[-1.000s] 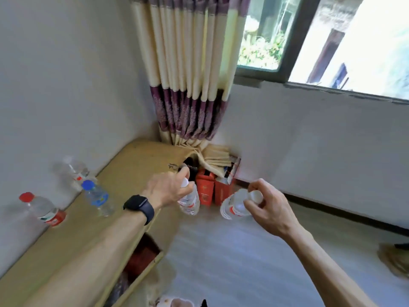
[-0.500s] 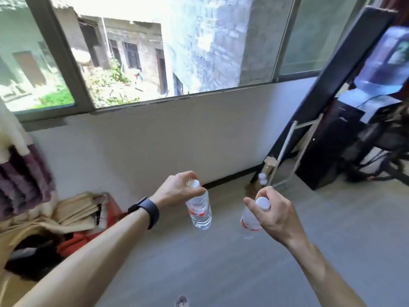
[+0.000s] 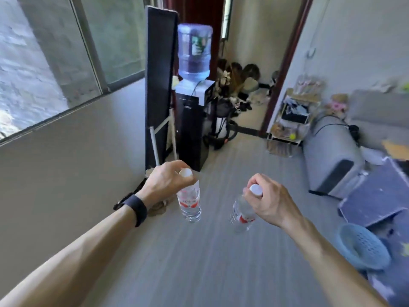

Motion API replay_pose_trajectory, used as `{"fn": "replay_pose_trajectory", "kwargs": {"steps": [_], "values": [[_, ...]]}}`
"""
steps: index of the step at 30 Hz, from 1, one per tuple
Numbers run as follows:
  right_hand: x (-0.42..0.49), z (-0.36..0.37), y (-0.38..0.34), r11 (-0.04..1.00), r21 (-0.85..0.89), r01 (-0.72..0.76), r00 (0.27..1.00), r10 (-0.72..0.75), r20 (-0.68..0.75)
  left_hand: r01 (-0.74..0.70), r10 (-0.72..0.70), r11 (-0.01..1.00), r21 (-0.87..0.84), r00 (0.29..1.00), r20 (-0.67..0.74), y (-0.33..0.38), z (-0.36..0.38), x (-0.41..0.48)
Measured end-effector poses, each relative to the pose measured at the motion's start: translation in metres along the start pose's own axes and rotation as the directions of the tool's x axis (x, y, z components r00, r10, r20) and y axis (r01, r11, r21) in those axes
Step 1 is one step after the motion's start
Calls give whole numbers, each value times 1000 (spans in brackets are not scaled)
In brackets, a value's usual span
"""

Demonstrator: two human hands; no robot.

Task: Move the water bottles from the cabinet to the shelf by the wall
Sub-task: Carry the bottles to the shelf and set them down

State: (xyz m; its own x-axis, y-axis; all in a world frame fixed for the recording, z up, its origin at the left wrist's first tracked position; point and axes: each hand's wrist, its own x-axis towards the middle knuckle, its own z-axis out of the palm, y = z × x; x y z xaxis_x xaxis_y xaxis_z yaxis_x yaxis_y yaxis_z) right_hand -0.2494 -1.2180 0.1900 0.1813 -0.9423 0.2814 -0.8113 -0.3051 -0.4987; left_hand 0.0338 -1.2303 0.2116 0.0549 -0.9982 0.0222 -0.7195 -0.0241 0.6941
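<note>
Head view, aimed down past both bare forearms over a grey floor [image 3: 199,267]. Gripped the left bottle [image 3: 190,203] at its neck with the left hand [image 3: 164,180], fingers curled round just below the white cap. Hung it close to upright, red-and-white label turned toward the camera, base well clear of the floor. Wore a dark watch [image 3: 135,206] on the left wrist. Pinched the right bottle [image 3: 241,214] round its cap and neck with the right hand [image 3: 269,203], thumb and fingers closed tight on it. Carried it tilted, base swung down and toward the left. Held both bottles in mid-air, apart from each other, touching nothing but the hands.

Faced a black water dispenser [image 3: 192,129] topped by a blue jug [image 3: 194,52], set just beside a tall black panel [image 3: 160,85] at the end of the wall under the window [image 3: 55,52]. Took in a small white rack [image 3: 290,120] against the right-hand wall by a doorway, well apart from both bottles. Could not make out the rack's contents through the blur. Took in a grey appliance [image 3: 332,156] just beside the rack. Took in a blue basket [image 3: 363,249] low at the right.
</note>
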Motion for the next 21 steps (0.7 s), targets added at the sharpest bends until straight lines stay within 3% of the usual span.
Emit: {"fn": "replay_pose_trajectory", "kwargs": {"steps": [5,11,15,21], "values": [[34,-26,37,989,-57,-136,968,121,-221,-136,134,991,6,983,129,45,19,82],[89,-48,91,968,-40,-249,909,219,-355,-195,192,981,-8,961,200,93,62,187],[136,-58,147,951,4,-309,880,287,-378,-211,207,977,-4,956,208,119,102,259],[230,-83,236,964,-5,-267,911,251,-328,-185,191,981,-54,966,175,164,153,370]]}}
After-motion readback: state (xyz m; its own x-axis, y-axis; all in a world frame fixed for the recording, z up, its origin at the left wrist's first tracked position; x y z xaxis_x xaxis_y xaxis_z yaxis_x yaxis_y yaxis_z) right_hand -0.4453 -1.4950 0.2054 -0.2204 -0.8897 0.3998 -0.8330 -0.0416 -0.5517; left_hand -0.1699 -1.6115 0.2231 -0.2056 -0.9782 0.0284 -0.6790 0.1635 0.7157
